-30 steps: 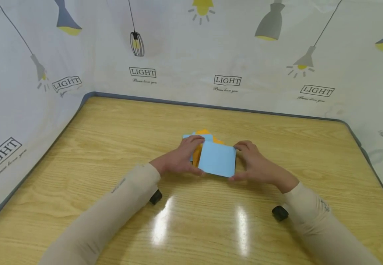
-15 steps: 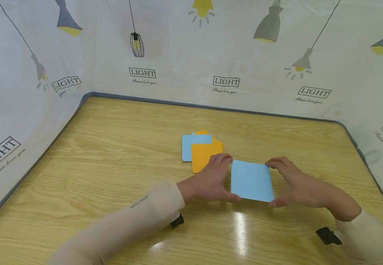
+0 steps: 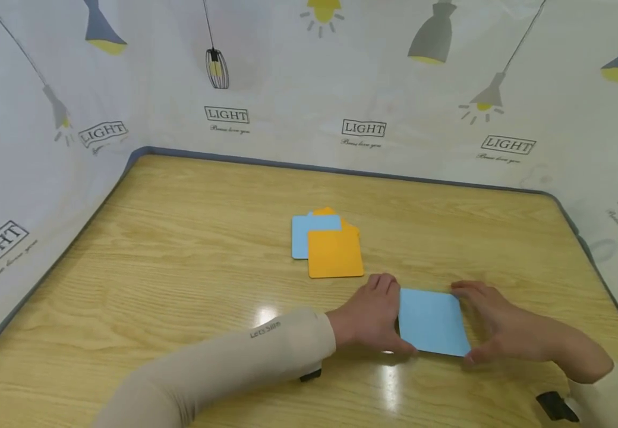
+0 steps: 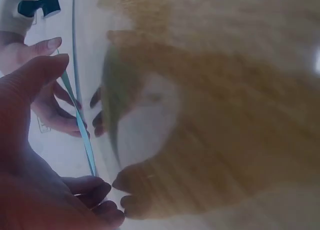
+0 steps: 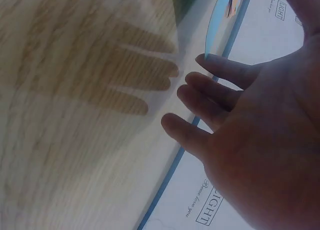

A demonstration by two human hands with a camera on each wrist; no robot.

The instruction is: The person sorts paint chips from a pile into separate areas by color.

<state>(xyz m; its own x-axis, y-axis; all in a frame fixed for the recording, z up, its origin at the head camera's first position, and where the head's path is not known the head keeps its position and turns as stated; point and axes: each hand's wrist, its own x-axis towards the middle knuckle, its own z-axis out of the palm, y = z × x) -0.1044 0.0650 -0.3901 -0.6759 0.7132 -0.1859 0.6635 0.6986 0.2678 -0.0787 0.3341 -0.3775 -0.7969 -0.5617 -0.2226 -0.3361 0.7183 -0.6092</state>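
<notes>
A blue square card (image 3: 434, 324) is held between my two hands at the front right of the table, its face turned up and slightly bowed. My left hand (image 3: 371, 314) pinches its left corners, thumb near and fingertips far. At the opposite edge my right hand (image 3: 509, 330) pinches the right corners in the same way. The left wrist view shows the card (image 4: 80, 121) edge-on, a thin strip raised over its reflection in the tabletop. In the right wrist view, the card (image 5: 218, 22) meets one fingertip while the other fingers (image 5: 187, 137) extend free of it.
Behind and left of my hands, an orange square card (image 3: 336, 254) lies partly over another blue card (image 3: 299, 238), with more orange and blue pieces under them. The glossy wooden table (image 3: 207, 238) ends at a white curtain (image 3: 298, 89) printed with lamps.
Both hands have carried the blue card from beside the other cards toward the front right. The orange card, earlier mostly covered, now shows in full.
</notes>
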